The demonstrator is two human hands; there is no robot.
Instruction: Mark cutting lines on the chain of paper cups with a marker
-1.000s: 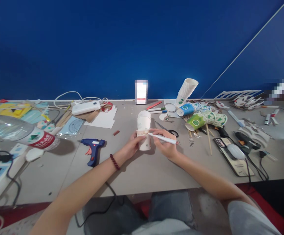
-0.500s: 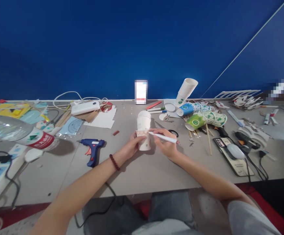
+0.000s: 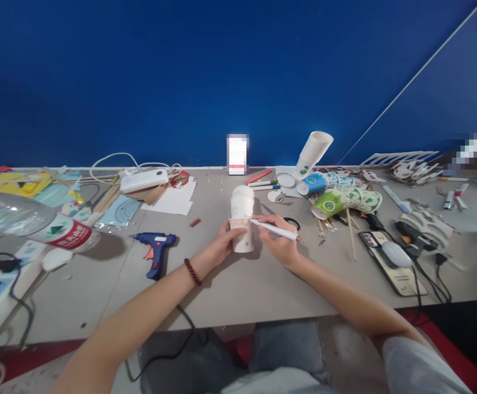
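Observation:
Two or more white paper cups [image 3: 242, 205] are joined in a short column in front of me, with orange curved lines drawn round the lower one. My left hand [image 3: 223, 242] is closed round the lower cup from the left side, its thumb across the front. In my right hand [image 3: 280, 241] is a white marker pen [image 3: 277, 230], gripped between thumb and fingers. Its tip points left and meets, or nearly meets, the cup's right side by the orange pattern; exact contact is too small to tell.
A blue glue gun [image 3: 155, 253] lies left of my hands, beyond it a large plastic bottle [image 3: 36, 221]. At the back stands a lit phone [image 3: 237, 155]. To the right are stacked white cups [image 3: 313, 153], a green patterned cup [image 3: 329, 203], and a phone [image 3: 390, 268] under a white mouse [image 3: 396, 254].
Almost nothing differs. Both hands keep their hold, and the pen tip stays at the cup's right side with at most a tiny shift.

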